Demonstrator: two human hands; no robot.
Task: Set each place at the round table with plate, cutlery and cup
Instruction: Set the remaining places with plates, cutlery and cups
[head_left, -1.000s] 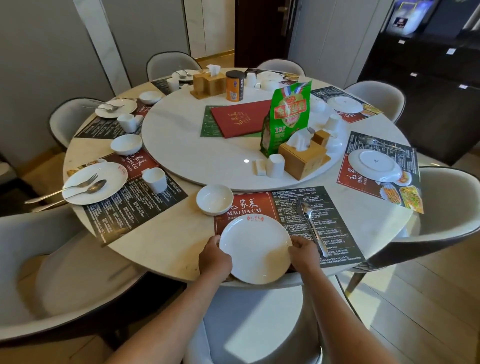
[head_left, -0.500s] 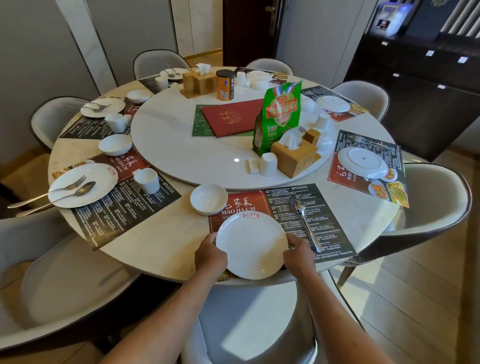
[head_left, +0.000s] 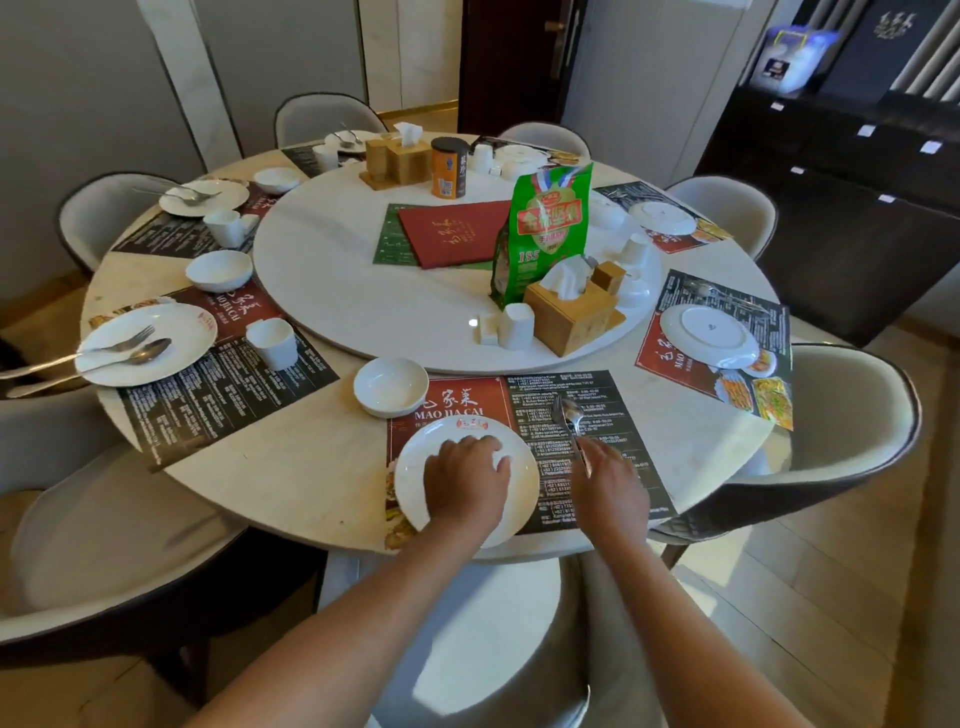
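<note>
A white plate (head_left: 415, 470) lies on the red and black placemat (head_left: 618, 431) at the table's near edge. My left hand (head_left: 465, 483) rests on top of the plate, fingers lying on its face. A spoon and fork (head_left: 568, 413) lie together on the mat, just right of the plate. My right hand (head_left: 608, 486) is at their handle ends, with the handles between thumb and fingers. A small white bowl (head_left: 390, 387) sits beyond the plate. No cup stands at this place; a white cup (head_left: 517, 325) stands on the turntable (head_left: 363, 312).
The place to the left has a plate with fork and spoon (head_left: 145, 343), a cup (head_left: 270, 343) and a bowl (head_left: 219, 270). The right place has a plate (head_left: 709, 335). A green bag (head_left: 545, 234) and tissue box (head_left: 569, 317) stand on the turntable. A chair (head_left: 467, 623) is below my arms.
Both hands let go of the plate's rim. My left hand moved onto the plate's face, and my right hand moved right to the handles of the spoon and fork.
</note>
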